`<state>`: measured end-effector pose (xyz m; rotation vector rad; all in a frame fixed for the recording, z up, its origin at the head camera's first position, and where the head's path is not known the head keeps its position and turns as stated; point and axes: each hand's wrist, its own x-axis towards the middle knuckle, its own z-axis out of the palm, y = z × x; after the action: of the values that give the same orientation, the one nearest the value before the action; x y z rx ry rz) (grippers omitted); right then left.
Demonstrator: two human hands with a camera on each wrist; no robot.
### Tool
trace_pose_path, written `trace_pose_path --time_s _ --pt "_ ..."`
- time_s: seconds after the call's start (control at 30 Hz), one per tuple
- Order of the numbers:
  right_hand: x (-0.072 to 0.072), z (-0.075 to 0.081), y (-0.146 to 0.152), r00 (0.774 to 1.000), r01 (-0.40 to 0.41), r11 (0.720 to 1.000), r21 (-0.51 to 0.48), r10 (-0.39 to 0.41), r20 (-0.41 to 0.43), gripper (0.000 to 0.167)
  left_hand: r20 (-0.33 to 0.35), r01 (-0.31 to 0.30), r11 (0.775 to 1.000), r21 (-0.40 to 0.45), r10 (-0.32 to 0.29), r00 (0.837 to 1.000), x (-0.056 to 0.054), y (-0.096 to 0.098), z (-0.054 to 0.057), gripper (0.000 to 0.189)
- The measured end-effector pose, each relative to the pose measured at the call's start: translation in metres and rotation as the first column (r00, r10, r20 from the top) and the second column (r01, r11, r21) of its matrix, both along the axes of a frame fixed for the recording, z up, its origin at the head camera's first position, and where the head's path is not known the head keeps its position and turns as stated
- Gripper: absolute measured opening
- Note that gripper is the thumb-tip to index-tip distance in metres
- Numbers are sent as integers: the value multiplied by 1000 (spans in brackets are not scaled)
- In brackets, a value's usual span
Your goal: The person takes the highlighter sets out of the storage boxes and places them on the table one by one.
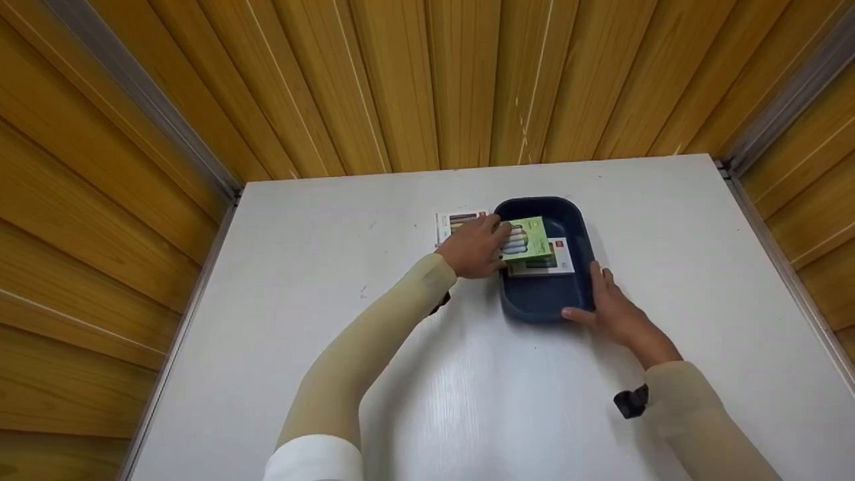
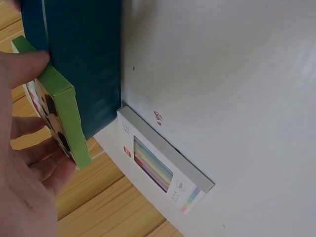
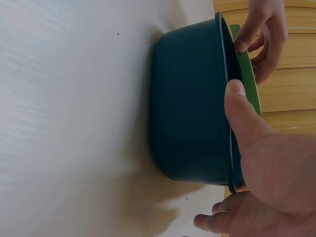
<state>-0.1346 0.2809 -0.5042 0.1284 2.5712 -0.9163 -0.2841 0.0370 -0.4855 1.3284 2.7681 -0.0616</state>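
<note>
My left hand [image 1: 475,247] grips a green box [image 1: 528,238] with pictures of coloured sticks on its face, thumb on one edge and fingers on the opposite side. That box is held over a dark blue plastic bin [image 1: 544,297], overlapping its left rim. Inside the bin lies a white box [image 1: 563,257], partly hidden beneath the green one. Against the bin's near right corner rests my right hand [image 1: 618,314], its thumb [image 3: 237,94] on the rim and its fingers stretched along the outside.
A second white box [image 2: 160,158], with a window showing coloured sticks, lies on the table left of the bin, partly covered by the left hand in the head view. The white table [image 1: 320,267] meets wood-patterned walls [image 1: 461,87] at the back and sides.
</note>
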Motion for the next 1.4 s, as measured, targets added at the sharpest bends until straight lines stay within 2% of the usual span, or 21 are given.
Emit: trace_pose_path --time_s 0.27,0.87,1.2,1.4 --pt "-1 1 0 1000 13 1000 4 -13 16 125 76 -54 998 38 51 996 -2 -5 1 67" --pt "-1 -1 1 1000 -4 1000 1 4 1 127 130 -87 993 74 77 989 -3 -12 -6 77" --pt "-2 -2 1 1000 1 1000 6 -1 8 126 206 -145 986 79 126 970 -1 -18 -9 78" --pt "-2 -2 1 1000 1 1000 10 -1 16 128 215 -151 984 92 129 968 -1 -20 -9 77"
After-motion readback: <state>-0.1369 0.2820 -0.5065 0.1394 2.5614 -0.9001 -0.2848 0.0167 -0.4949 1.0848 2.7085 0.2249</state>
